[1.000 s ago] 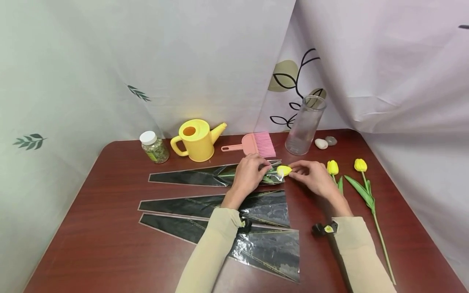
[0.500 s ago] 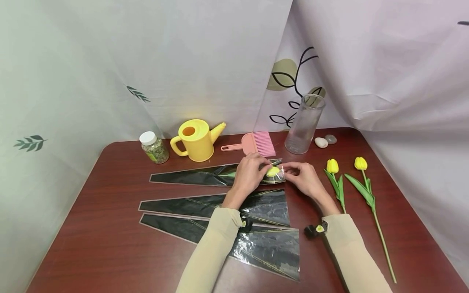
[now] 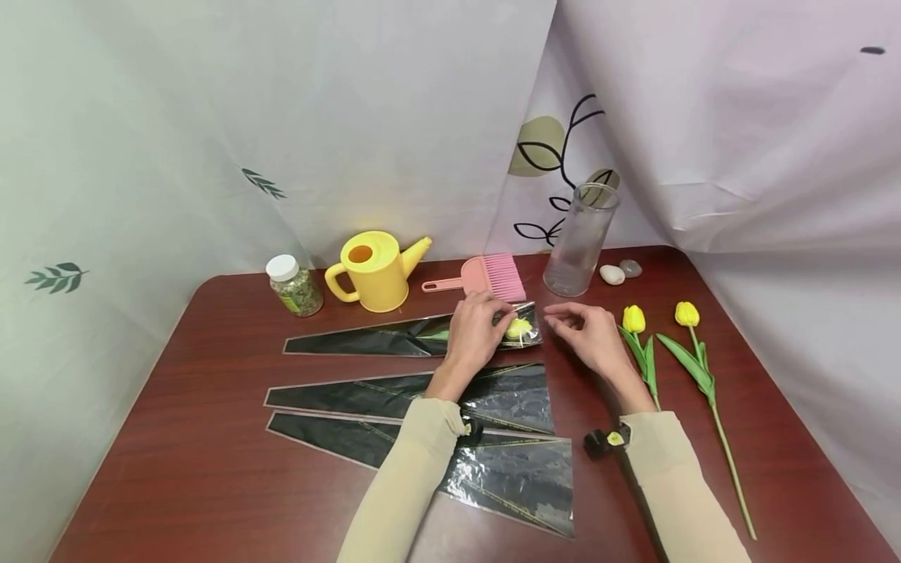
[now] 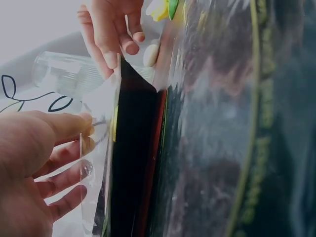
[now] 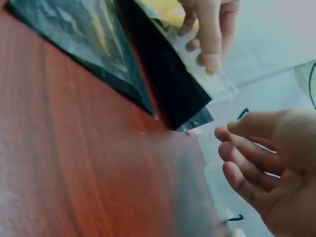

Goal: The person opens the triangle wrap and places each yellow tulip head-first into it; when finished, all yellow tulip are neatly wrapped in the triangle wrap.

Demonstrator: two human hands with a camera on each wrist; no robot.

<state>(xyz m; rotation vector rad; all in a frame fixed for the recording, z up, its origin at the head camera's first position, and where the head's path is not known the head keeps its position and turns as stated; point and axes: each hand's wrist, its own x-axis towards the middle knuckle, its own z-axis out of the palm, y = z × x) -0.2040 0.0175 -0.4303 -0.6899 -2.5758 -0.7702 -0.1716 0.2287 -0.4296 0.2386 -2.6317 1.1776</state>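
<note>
Spanning the foreground, the surface (image 3: 169,446) carries the far sleeve (image 3: 352,342), which looks light enough to skid if tugged. The left hand (image 3: 473,328) pinches its clear film (image 4: 97,173) near the wide end (image 3: 536,335); too hard a pull might tear it. The right hand (image 3: 590,332), loosely bent, holds nothing visible just beyond that end; pushing in from there could crumple the film. The tulip head (image 3: 519,328) lies inside, near the opening, and may slip out if the sleeve tips.
</note>
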